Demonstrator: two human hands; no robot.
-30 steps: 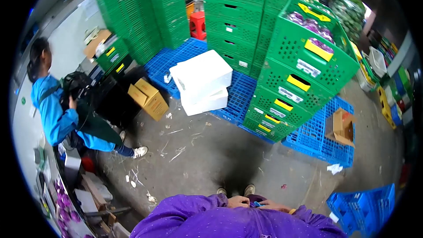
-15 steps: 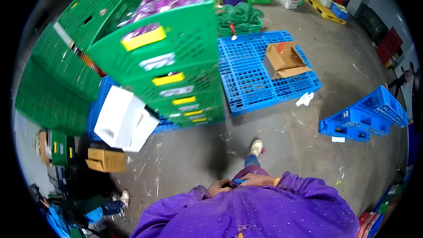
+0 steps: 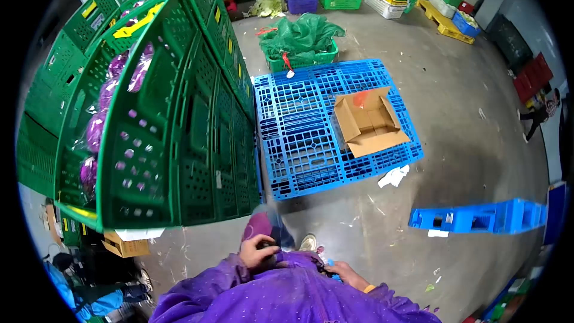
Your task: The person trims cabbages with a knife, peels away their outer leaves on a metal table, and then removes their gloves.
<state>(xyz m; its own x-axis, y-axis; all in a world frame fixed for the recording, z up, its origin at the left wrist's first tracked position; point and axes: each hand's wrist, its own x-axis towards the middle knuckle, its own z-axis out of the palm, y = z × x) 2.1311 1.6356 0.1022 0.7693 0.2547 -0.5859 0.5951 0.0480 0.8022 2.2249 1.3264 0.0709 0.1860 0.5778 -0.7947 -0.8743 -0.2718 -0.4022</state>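
Observation:
My left hand [image 3: 259, 253] is at the front of my purple jacket [image 3: 269, 296], its fingers loosely bent and a little apart, with nothing visible in them. On the other side of the zip, my right hand [image 3: 350, 275] has its fingers closed around a small blue thing [image 3: 332, 263], mostly hidden and too small to name. Just ahead and to the left stands a stack of green crates [image 3: 197, 119]. The top crate holds purple produce in clear wrap [image 3: 98, 125].
A blue pallet [image 3: 299, 170] carries an open cardboard box [image 3: 379, 137]. Behind it is a green crate with green netting [image 3: 302, 36]. Another blue pallet [image 3: 478, 218] stands on edge at right. Other people are at lower left [image 3: 89, 293] and far right [image 3: 541, 113].
My view has moved forward and turned; the crate stack now looms closer at left, and the blue pallet with the box sits lower. My hands, together before, are now apart.

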